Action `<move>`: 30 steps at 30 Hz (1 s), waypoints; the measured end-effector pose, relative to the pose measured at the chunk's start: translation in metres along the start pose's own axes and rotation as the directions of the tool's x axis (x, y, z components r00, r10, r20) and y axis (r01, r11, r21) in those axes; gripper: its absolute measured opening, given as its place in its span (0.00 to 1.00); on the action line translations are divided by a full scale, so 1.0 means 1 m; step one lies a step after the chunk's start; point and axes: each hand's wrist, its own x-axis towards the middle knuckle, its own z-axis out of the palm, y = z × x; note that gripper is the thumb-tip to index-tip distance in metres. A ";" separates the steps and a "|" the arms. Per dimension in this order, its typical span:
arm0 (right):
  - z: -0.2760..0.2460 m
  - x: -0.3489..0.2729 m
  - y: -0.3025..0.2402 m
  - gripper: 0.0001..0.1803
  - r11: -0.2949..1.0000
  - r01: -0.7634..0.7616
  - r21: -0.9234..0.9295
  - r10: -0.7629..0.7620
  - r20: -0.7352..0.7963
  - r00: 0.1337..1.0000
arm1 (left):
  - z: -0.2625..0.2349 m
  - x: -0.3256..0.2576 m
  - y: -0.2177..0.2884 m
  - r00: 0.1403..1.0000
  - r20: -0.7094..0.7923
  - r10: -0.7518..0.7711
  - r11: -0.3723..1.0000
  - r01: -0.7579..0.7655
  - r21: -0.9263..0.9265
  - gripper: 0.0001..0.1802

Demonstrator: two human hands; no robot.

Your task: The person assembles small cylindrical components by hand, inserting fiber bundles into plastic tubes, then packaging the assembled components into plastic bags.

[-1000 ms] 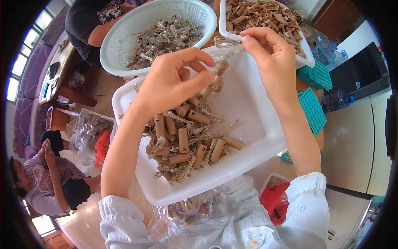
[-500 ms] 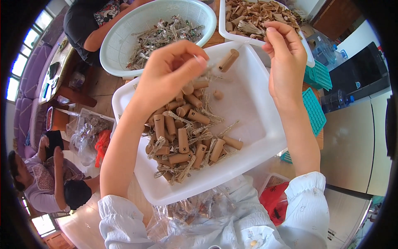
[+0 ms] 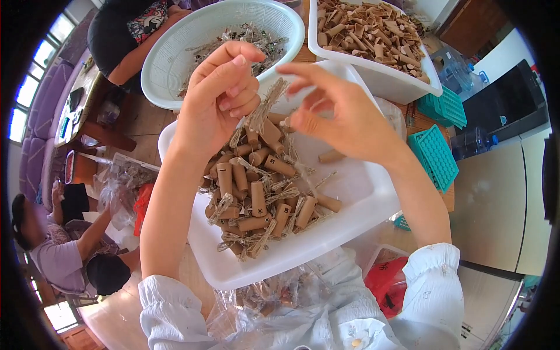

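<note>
My left hand (image 3: 219, 99) is raised over the left part of a white plastic tub (image 3: 373, 175), its fingers curled closed. Whether something thin sits in its pinch I cannot make out. Right beside its fingertips is a coiled bundle of thin wire (image 3: 267, 106), above the pile. My right hand (image 3: 344, 116) hovers to the right of that bundle, fingers apart and partly blurred, with nothing visible in them. Below lie many tan cork-like cylinders (image 3: 258, 198) with clear wire coils, heaped in the tub's left half. One cylinder (image 3: 331, 156) lies apart near my right wrist.
Beyond the tub stand a pale green basin (image 3: 153, 76) of wire bundles and a white bin (image 3: 402, 87) of loose tan pieces. Teal trays (image 3: 434, 157) are stacked at right. A seated person (image 3: 64, 256) is at left, another person's arm (image 3: 137, 61) at far left.
My right hand has come left and down toward my left hand; the wire bundle came with it. The cylinder that hung between my hands is no longer there. The seated person's arm has moved.
</note>
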 end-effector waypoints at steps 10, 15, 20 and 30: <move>0.007 0.000 -0.002 0.20 0.845 -0.386 0.370 0.351 0.163 0.922 | 0.004 -0.003 -0.008 0.982 0.189 0.007 0.997 -0.022 0.079 0.08; 0.002 0.004 -0.008 0.15 0.841 -0.333 0.427 0.354 0.030 0.935 | 0.012 -0.004 -0.010 0.995 0.081 -0.058 0.987 0.045 0.157 0.10; -0.001 0.002 -0.008 0.10 0.870 -0.198 0.452 0.272 -0.106 0.956 | 0.019 0.000 -0.013 0.964 -0.210 -0.163 0.900 0.233 0.368 0.16; 0.002 -0.001 -0.008 0.08 0.977 -0.126 0.169 0.146 -0.110 0.983 | 0.014 0.001 -0.014 0.981 -0.131 -0.144 0.824 0.192 0.532 0.08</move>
